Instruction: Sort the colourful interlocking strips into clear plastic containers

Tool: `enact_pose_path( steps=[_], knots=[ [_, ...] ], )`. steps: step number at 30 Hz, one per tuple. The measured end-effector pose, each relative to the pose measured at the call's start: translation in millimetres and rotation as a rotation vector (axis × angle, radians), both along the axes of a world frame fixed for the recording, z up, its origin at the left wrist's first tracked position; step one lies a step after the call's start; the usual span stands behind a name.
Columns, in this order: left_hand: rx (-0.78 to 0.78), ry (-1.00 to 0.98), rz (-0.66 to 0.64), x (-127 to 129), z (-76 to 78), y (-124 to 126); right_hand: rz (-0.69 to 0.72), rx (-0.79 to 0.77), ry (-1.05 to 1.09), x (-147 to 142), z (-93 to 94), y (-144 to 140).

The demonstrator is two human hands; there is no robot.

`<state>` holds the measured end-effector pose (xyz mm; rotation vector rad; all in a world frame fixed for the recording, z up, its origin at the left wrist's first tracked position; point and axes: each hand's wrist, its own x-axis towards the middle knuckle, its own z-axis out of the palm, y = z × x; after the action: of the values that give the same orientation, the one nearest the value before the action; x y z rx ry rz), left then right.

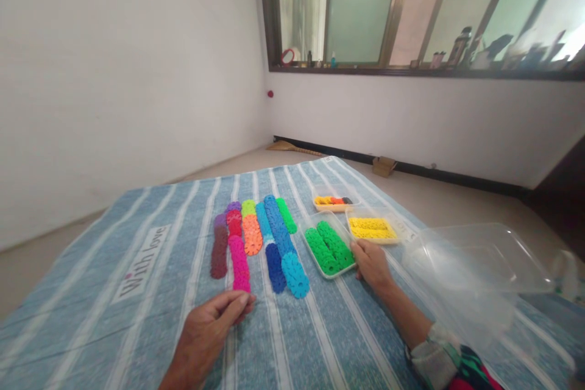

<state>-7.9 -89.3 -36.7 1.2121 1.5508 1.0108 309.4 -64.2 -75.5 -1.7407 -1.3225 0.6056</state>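
My left hand (212,330) is closed at the near end of a row of pink snowflake discs (239,262), thumb and forefinger pinched there; the fingers partly hide that end. My right hand (373,265) grips the right rim of a clear plastic box (315,262) holding two rows of green discs (329,247). Left of this box, more rows lie on the cloth: brown discs (219,253), orange discs (252,234), dark blue discs (275,268), blue discs (276,222), light blue discs (295,275) and a green row (286,215).
Behind the green box stand a box of yellow discs (372,228) and one with yellow, orange and black discs (333,201). A large clear container (479,256) is at the right. A striped blue cloth (183,329) covers the surface. A broom (292,147) and small carton (384,166) lie beyond.
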Motion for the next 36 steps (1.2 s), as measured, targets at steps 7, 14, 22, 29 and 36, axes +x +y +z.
enact_pose_path(
  steps=[7,14,22,29,36],
  knots=[
    [-0.047,0.0,0.0,-2.7,-6.4,-0.5,-0.055,-0.089,-0.365,1.7,11.8,-3.0],
    [-0.075,-0.008,0.013,-0.3,-8.9,0.1,-0.177,-0.145,-0.766,0.6,59.9,5.4],
    [-0.056,0.001,-0.025,-1.2,-11.9,-2.6,0.087,-0.252,-1.045,19.3,87.0,85.1],
    [-0.029,0.011,-0.053,-2.2,-18.8,-1.8,0.179,-0.348,-1.056,22.4,76.0,123.9],
    [-0.042,0.008,-0.065,-3.5,-20.8,-1.6,0.209,-0.404,-1.032,20.2,72.3,146.2]
  ],
)
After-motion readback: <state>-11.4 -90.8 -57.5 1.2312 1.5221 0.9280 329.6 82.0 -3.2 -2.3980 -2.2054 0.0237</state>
